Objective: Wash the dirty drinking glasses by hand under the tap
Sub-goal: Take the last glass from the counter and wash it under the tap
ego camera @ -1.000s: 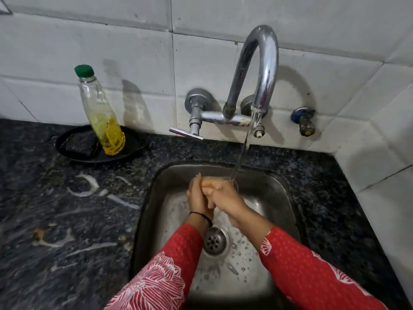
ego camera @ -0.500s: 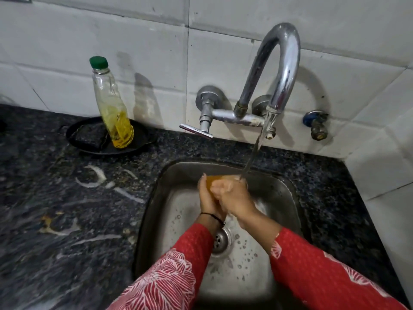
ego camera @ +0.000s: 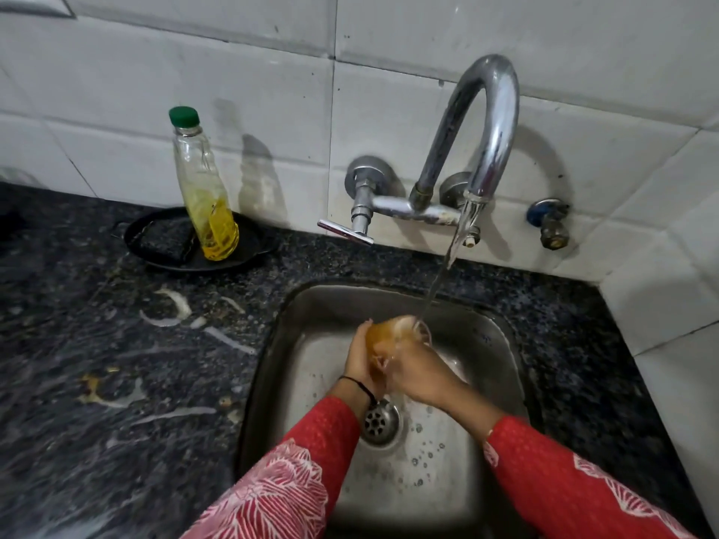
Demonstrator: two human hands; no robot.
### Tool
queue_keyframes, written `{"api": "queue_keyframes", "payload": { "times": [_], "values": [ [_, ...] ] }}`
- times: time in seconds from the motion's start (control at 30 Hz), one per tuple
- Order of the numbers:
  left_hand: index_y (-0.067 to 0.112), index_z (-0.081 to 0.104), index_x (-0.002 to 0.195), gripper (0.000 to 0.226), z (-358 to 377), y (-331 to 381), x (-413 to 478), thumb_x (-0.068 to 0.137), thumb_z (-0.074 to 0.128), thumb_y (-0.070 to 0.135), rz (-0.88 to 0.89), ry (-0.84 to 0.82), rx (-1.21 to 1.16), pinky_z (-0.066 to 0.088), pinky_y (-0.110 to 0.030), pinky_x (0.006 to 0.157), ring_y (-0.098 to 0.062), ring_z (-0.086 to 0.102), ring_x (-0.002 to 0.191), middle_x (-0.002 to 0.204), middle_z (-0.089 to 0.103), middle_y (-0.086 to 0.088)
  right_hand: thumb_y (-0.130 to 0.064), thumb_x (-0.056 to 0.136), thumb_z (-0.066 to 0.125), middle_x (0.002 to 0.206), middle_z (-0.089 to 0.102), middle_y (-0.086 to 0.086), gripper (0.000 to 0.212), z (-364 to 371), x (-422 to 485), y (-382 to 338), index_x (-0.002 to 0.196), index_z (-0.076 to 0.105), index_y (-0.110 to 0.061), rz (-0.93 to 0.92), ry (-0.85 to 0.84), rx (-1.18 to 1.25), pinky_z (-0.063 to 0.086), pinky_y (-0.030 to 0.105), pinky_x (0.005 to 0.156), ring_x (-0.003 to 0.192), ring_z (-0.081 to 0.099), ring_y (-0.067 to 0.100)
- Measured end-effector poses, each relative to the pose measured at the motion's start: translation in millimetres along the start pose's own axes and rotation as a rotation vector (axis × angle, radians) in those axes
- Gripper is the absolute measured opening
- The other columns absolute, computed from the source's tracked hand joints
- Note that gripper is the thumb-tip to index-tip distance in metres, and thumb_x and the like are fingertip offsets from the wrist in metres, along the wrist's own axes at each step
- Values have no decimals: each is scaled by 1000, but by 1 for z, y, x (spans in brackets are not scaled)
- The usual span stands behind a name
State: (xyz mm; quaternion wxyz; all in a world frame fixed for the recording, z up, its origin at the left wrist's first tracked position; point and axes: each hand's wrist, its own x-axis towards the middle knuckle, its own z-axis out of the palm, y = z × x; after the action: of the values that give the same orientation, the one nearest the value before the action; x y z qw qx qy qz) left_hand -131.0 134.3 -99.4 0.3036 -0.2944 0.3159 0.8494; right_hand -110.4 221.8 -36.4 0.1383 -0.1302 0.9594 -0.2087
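While our left hand [ego camera: 360,355] and right hand [ego camera: 418,373] clasp one amber glass [ego camera: 385,338] over the sink [ego camera: 482,336], one tap [ego camera: 486,122] pours onto it; one bottle [ego camera: 204,188] stands on one black dish [ego camera: 249,250] on the table [ego camera: 97,344]

- No readable text, labels, brands, numbers or signs in the head view.
- Clear plastic bottle with green cap and yellow liquid [ego camera: 205,196]: no label showing, bare plastic only.
- Curved chrome wall tap [ego camera: 472,149]: no maker's mark can be made out.
- Small blue-handled side valve [ego camera: 548,223]: no marking legible.
- Stainless steel sink basin [ego camera: 311,344]: no stamp visible.
- Red sleeves with white leaf print [ego camera: 288,484]: pattern only, no lettering.
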Motion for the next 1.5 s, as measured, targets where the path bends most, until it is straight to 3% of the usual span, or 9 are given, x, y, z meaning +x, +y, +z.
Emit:
{"api": "queue_keyframes", "payload": {
  "times": [0.07, 0.17, 0.4, 0.53, 0.63, 0.97, 1.23, 1.4, 1.5],
  "values": [
    [6, 61, 116, 66, 2, -6, 1, 79, 56, 60, 87, -8, -56, 55, -35, 80, -27, 65, 96, 109, 68, -18, -1, 89, 50, 107, 67, 18, 21, 1, 5, -3, 100, 67, -4, 215, 100, 347, 46, 34, 80, 100, 60, 28],
    [10, 66, 85, 51, 6, -2, -1, 92, 44, 57, 102, 20, 25, 55, -18, 59, -8, 67, 65, 68, 71, -2, -7, 91, 51, 120, 58, 33, 31, 10, 3, -18, 118, 55, 8, 267, 72, 442, 49, 34, 73, 110, 57, 44],
    [1, 63, 98, 68, -1, 5, -11, 97, 25, 58, -119, 12, 25, 58, -32, 58, -28, 72, 64, 75, 73, -19, -13, 92, 38, 133, 57, 13, 45, 7, -28, 3, 136, 47, -10, -175, 125, -433, 20, 28, 116, 134, 43, 28],
    [4, 57, 122, 67, -9, 4, -16, 94, 31, 59, -65, 55, -28, 53, -44, 80, -33, 64, 92, 105, 67, -22, -18, 95, 43, 110, 62, -8, 30, 6, -39, 16, 108, 69, -14, -129, 279, 67, 34, 15, 95, 110, 51, 4],
    [4, 56, 122, 57, -15, -6, -17, 91, 48, 51, 125, 136, -138, 57, -41, 72, -33, 63, 98, 116, 64, -22, -11, 91, 59, 82, 66, -13, 14, 10, -42, 16, 84, 70, -15, 21, 450, 481, 42, 9, 72, 79, 60, -6],
    [12, 67, 95, 8, 27, 25, -41, 88, 65, 16, 490, 9, 157, 50, -27, 72, -13, 63, 73, 85, 69, -5, -32, 102, 37, 59, 62, 0, 34, 40, -34, 3, 76, 52, -14, 613, 691, 1820, 44, 26, 74, 68, 57, 16],
    [7, 63, 86, 24, 51, 24, -58, 94, 55, 28, 420, -101, 389, 51, -18, 54, -8, 62, 57, 83, 66, -9, -35, 103, 29, 71, 47, 5, 39, 42, -24, 23, 79, 52, -15, 625, 702, 2097, 41, 27, 72, 64, 43, 16],
    [-3, 55, 124, 62, 29, 20, -76, 83, 66, 41, 149, -276, 366, 31, -48, 109, -42, 47, 125, 135, 50, -28, -38, 99, 42, 97, 62, 12, 32, 24, -18, 32, 92, 61, -14, 633, 670, 1898, 48, 29, 74, 84, 59, 22],
    [4, 63, 123, 44, 5, 19, -81, 86, 52, 26, -42, -398, 386, 29, -44, 112, -31, 52, 121, 131, 56, -20, -34, 98, 47, 76, 65, 4, 34, 12, -8, 26, 71, 57, -16, 510, 579, 1730, 50, 30, 73, 74, 61, 18]
  ]
}}
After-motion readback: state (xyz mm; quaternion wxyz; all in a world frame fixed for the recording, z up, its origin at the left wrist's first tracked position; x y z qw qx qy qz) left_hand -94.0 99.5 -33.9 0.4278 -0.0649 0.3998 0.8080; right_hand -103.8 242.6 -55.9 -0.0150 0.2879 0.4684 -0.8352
